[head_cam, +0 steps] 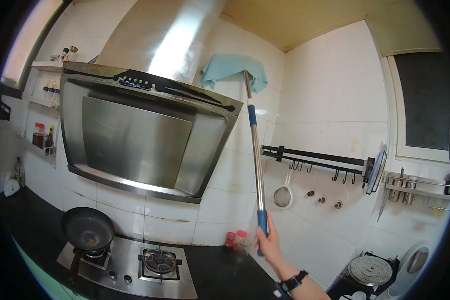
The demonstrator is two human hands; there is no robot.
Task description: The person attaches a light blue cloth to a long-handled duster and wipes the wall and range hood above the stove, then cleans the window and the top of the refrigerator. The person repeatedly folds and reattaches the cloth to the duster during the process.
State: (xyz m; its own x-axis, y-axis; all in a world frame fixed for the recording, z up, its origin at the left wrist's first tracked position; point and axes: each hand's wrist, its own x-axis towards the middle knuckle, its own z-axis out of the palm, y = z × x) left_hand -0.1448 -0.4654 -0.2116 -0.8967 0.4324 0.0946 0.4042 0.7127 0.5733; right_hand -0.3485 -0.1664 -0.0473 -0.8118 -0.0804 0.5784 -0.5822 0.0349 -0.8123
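Observation:
My right hand (269, 240), with a dark watch on its wrist, grips the blue lower grip of a telescopic metal pole (258, 161). The pole rises steeply to a light blue cloth (230, 68) draped over its head. That cloth lies against the white wall tiles, just right of the range hood's steel duct (161, 41); the head beneath it is hidden. Left of the pole is the stainless steel range hood (135, 138), with dark marks along its top panel. My left hand is out of view.
Below the hood, a dark frying pan (88, 228) stands on the gas hob (131, 262). Red-lidded jars (230, 239) stand by the wall. A black hook rail (315, 155) and a strainer (283, 197) hang right of the pole. A window (423, 101) is at far right.

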